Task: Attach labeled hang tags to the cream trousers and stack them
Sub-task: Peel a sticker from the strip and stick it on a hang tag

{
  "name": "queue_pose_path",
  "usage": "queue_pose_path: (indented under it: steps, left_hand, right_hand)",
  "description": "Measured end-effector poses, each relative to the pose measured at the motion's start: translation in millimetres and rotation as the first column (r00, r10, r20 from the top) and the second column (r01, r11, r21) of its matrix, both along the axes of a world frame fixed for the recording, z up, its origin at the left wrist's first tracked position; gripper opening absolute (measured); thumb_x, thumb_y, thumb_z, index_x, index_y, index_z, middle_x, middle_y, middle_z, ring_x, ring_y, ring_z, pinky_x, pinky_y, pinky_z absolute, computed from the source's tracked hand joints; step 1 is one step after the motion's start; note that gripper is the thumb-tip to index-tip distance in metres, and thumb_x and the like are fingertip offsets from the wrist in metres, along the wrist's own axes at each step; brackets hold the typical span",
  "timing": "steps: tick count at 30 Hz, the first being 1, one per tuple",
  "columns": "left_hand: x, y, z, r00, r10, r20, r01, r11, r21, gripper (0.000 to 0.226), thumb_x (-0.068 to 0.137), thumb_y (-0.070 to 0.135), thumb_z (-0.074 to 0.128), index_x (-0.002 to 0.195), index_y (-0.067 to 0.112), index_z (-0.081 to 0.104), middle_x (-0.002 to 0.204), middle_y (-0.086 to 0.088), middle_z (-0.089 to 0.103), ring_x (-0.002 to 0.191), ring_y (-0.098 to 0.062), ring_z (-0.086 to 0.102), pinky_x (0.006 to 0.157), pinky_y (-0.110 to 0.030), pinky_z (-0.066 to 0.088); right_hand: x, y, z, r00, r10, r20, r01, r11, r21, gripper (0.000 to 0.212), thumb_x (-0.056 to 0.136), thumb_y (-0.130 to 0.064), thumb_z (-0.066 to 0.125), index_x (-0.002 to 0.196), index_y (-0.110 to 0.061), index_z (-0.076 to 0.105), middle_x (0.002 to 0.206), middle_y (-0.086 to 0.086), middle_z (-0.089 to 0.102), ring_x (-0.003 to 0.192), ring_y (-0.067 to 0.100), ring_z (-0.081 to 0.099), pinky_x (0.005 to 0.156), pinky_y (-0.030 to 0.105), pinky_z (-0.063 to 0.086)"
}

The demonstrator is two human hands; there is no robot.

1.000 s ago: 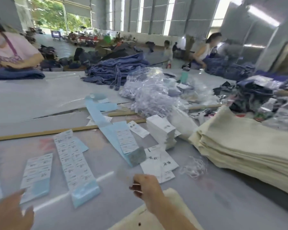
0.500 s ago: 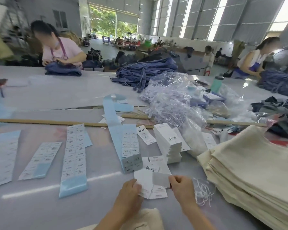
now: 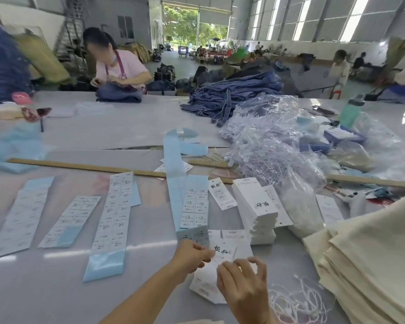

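A white hang tag (image 3: 222, 251) with black handwriting is lifted slightly off a few loose tags (image 3: 206, 286) lying on the table near me. My left hand (image 3: 192, 256) pinches its left edge. My right hand (image 3: 243, 284) hovers over the loose tags with fingers spread and curved, and I see nothing held in it. A sticker strip on blue backing (image 3: 194, 206) ends just behind the tag. A stack of white hang tags (image 3: 255, 211) stands behind that. Folded cream trousers (image 3: 372, 265) are piled at the right. White plastic loops (image 3: 297, 298) lie beside the pile.
More sticker strips (image 3: 112, 218) lie to the left. A wooden strip (image 3: 80, 167) crosses the table. A clear bag of plastic fasteners (image 3: 267, 141), a denim pile (image 3: 232, 94) and a green bottle (image 3: 351, 111) sit farther back. A person (image 3: 117, 66) works opposite.
My left hand came in from the lower left and took hold of the hang tag. My right hand, which held a small grey label half a second ago, now hovers with spread fingers.
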State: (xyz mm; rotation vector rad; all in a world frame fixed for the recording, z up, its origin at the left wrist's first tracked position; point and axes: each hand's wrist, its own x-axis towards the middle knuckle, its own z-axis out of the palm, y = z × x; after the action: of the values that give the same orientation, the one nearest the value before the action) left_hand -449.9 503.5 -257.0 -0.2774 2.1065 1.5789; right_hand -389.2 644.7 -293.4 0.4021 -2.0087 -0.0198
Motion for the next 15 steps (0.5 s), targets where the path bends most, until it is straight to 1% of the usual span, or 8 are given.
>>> queue_pose_path:
  steps: [2,3,5,7,10,12,15]
  left_hand:
    - [-8,-1,-4,0.997,-0.051,-0.049,0.049,0.997,-0.054,0.011,0.08,0.016,0.072,0.075,0.01,0.065,0.067,0.002,0.063,0.05,0.0,0.052,0.044,-0.01,0.038]
    - [-11,0,-7,0.994,-0.08,-0.078,0.074,0.994,-0.077,0.013,0.081,0.015,0.072,0.072,0.012,0.063,0.067,0.002,0.062,0.051,0.0,0.053,0.048,-0.011,0.04]
    - [-18,1,-13,0.982,-0.134,-0.133,0.118,0.986,-0.12,0.016,0.081,0.016,0.072,0.069,0.015,0.062,0.067,0.004,0.061,0.06,-0.003,0.055,0.059,-0.015,0.043]
    - [-22,3,-18,0.968,-0.179,-0.178,0.147,0.973,-0.177,0.019,0.082,0.015,0.071,0.066,0.02,0.061,0.067,0.005,0.06,0.066,-0.008,0.057,0.064,-0.02,0.047]
    - [-27,8,-27,0.944,-0.231,-0.234,0.168,0.951,-0.259,0.025,0.083,0.015,0.069,0.064,0.026,0.058,0.072,0.005,0.061,0.077,-0.014,0.061,0.077,-0.032,0.052]
    - [-27,11,-34,0.924,-0.267,-0.273,0.168,0.926,-0.337,0.025,0.084,0.021,0.068,0.064,0.03,0.056,0.073,0.009,0.06,0.075,-0.011,0.059,0.077,-0.032,0.051]
    - [-27,14,-41,0.894,-0.299,-0.334,0.135,0.89,-0.436,0.019,0.085,0.029,0.065,0.069,0.032,0.057,0.075,0.014,0.06,0.076,-0.006,0.057,0.073,-0.028,0.048]
  right_hand:
    - [-2,-3,-8,1.0,0.013,0.011,-0.013,1.0,-0.006,0.018,0.068,-0.015,0.071,0.052,-0.017,0.065,0.059,-0.004,0.062,0.051,0.017,0.058,0.07,0.034,0.041]
    - [-3,-6,-11,1.0,0.013,0.029,-0.012,1.0,-0.018,0.019,0.067,-0.016,0.072,0.05,-0.018,0.063,0.057,-0.004,0.061,0.05,0.017,0.057,0.07,0.033,0.04]
    - [-6,-13,-19,0.997,0.003,0.078,0.001,0.999,-0.041,0.021,0.061,-0.016,0.077,0.048,-0.019,0.061,0.054,-0.003,0.058,0.048,0.018,0.055,0.067,0.032,0.04]
    - [-10,-20,-25,0.993,-0.014,0.118,0.02,0.999,-0.047,0.024,0.053,-0.016,0.083,0.047,-0.018,0.06,0.051,-0.002,0.055,0.046,0.019,0.053,0.065,0.032,0.041]
    - [-15,-28,-31,0.987,-0.067,0.146,0.072,0.997,-0.031,0.028,0.048,-0.013,0.085,0.045,-0.017,0.057,0.047,0.0,0.05,0.045,0.02,0.052,0.066,0.033,0.042]
    - [-16,-30,-33,0.982,-0.102,0.162,0.104,0.995,-0.001,0.029,0.045,-0.01,0.085,0.044,-0.016,0.056,0.046,0.001,0.048,0.045,0.02,0.053,0.068,0.035,0.042]
    - [-16,-30,-33,0.972,-0.144,0.185,0.139,0.989,0.039,0.028,0.043,-0.007,0.084,0.043,-0.015,0.057,0.045,0.002,0.047,0.047,0.02,0.056,0.072,0.038,0.044]
